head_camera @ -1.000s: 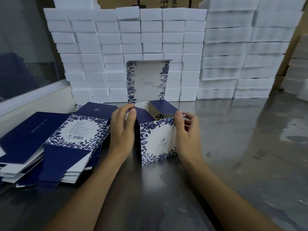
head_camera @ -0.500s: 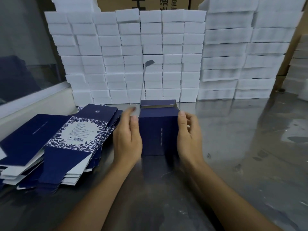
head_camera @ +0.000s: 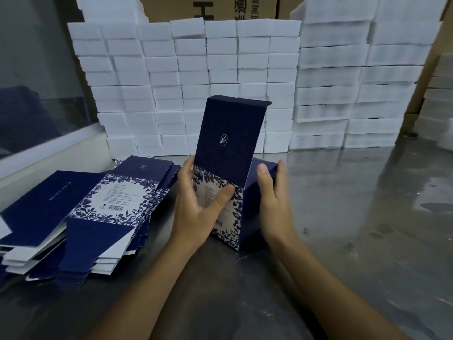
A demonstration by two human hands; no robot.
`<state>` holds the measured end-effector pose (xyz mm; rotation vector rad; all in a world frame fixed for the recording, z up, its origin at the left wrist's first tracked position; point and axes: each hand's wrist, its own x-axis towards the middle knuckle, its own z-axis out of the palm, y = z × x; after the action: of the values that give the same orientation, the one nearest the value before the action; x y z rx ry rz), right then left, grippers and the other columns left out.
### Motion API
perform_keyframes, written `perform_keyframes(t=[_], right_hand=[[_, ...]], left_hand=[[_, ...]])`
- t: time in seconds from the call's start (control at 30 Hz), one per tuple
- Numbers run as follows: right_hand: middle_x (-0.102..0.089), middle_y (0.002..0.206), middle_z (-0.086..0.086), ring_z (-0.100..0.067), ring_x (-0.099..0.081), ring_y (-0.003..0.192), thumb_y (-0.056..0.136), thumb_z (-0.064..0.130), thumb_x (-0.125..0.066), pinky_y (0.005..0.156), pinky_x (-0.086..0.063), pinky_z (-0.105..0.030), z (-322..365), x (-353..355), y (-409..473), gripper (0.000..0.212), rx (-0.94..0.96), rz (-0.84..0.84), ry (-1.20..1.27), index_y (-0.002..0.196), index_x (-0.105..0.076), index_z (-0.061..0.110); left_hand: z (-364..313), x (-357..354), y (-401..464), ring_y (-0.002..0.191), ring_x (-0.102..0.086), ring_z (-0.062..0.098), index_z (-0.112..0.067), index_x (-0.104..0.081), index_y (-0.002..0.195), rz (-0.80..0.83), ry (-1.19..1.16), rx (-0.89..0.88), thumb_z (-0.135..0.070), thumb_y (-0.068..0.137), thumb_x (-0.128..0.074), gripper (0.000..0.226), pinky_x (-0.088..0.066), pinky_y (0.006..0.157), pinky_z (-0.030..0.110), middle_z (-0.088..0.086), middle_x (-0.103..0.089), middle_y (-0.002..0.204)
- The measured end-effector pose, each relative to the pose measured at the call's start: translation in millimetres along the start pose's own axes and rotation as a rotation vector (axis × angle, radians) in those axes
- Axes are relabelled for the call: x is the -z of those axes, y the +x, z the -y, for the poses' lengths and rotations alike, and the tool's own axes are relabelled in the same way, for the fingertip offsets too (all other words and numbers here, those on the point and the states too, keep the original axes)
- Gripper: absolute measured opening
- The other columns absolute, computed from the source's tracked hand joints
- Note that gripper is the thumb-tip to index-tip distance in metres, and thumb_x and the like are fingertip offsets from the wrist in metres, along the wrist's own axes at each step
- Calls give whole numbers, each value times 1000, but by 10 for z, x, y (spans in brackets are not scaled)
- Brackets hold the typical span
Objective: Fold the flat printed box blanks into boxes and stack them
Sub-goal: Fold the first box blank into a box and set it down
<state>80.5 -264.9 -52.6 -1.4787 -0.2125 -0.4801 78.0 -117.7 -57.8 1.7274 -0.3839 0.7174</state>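
Spanning the whole lower view, a grey metal desk (head_camera: 355, 217) with a dull shine, scuffed and spotted. Along its far edge, a wall of white foam blocks (head_camera: 220, 77) stacked in columns, taller on the right; brown cartons (head_camera: 235, 7) with printed lettering behind them. Window pane (head_camera: 36, 82) at left, pale sill below it.

On the left of the desk, a fanned pile of flat box blanks (head_camera: 81, 212), navy panels with a blue-and-white leaf border; the top one shows a text panel and a barcode.

Near the middle of the desk, one folded box (head_camera: 250, 207), its lower corner apparently resting on the surface, turned corner-on to the camera. Navy side faces right, leaf-printed side faces left. Its navy lid flap (head_camera: 228, 133) stands up open, small white logo on it, top tab bent back.

Left hand (head_camera: 196, 204) grips the printed side: thumb pressed across that face, fingers curled round the far left edge. Right hand (head_camera: 272, 197) clasps the navy side, thumb on the near face, fingers wrapped behind the right edge. Both forearms bare.
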Motion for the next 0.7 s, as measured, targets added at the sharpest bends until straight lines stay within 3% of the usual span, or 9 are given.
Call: perform_keyframes(t=[0.07, 0.13, 0.2, 0.27, 0.37, 0.43, 0.5, 0.6, 0.7], right_hand=[[-47, 147, 21, 4, -43, 136, 80, 86, -43, 114, -36, -34, 13, -14, -3, 88, 33, 43, 2, 152, -31, 36], [-57, 139, 13, -6, -52, 131, 85, 83, -42, 108, -41, -38, 17, -28, -3, 75, 57, 98, 33, 143, -43, 35], [-55, 144, 7, -15, -52, 134, 84, 84, -44, 111, -40, -48, 18, -40, -2, 83, 2, 138, 96, 148, -40, 32], [-51, 150, 6, -16, -49, 138, 79, 87, -48, 115, -37, -49, 23, -35, -10, 93, -48, 167, 140, 153, -35, 33], [-58, 142, 13, -8, -56, 129, 83, 75, -57, 111, -44, -42, 37, -17, -22, 79, -26, 165, 105, 149, -40, 36], [-64, 135, 10, -10, -62, 122, 85, 62, -62, 107, -48, -41, 38, -8, -22, 69, -38, 140, 130, 145, -46, 32], [-66, 131, 6, -12, -64, 118, 84, 56, -62, 106, -50, -42, 46, -11, -15, 67, -76, 107, 163, 144, -48, 27], [-59, 137, 5, -11, -62, 120, 80, 58, -60, 103, -51, -38, 64, -21, -17, 70, -91, 35, 128, 143, -42, 35], [-44, 146, 11, -8, -56, 126, 88, 56, -57, 99, -51, -30, 87, -35, -45, 58, 28, -26, 6, 137, -27, 63]], left_hand=[[-16, -1, -5, 121, -56, 5, -35, -29, 141, -24, 11, -16, -70, 68, -72, 91, -49, 100, 31, -16, -54, 133], [-38, -2, -11, 122, -56, 10, -34, -32, 140, -46, 43, -23, -69, 69, -72, 89, -49, 100, 37, -13, -55, 133], [-60, -1, -14, 119, -57, 10, -35, -37, 136, -75, 55, -12, -68, 74, -68, 76, -49, 99, 40, -12, -57, 130], [-73, -2, -13, 115, -58, 9, -35, -46, 128, -98, 66, -20, -63, 83, -60, 55, -49, 98, 41, -12, -60, 123], [-89, -2, -3, 98, -62, 16, -36, -53, 104, -127, 79, -17, -56, 91, -49, 24, -52, 85, 45, -3, -64, 104], [-110, 3, 21, 78, -60, 14, -34, -49, 86, -171, 60, -7, -49, 94, -46, 17, -50, 71, 38, 2, -61, 87], [-140, 6, 46, 71, -55, 3, -33, -47, 79, -213, 83, -36, -37, 95, -47, 16, -44, 67, 22, -1, -55, 82], [-159, -19, 40, 80, -59, 5, -35, -49, 90, -235, 35, -3, -32, 91, -50, 3, -46, 69, 19, -6, -59, 92], [-185, -4, 23, 90, -59, 0, -40, -50, 113, -214, 81, -49, -28, 94, -50, 22, -44, 73, 9, -14, -59, 108]])
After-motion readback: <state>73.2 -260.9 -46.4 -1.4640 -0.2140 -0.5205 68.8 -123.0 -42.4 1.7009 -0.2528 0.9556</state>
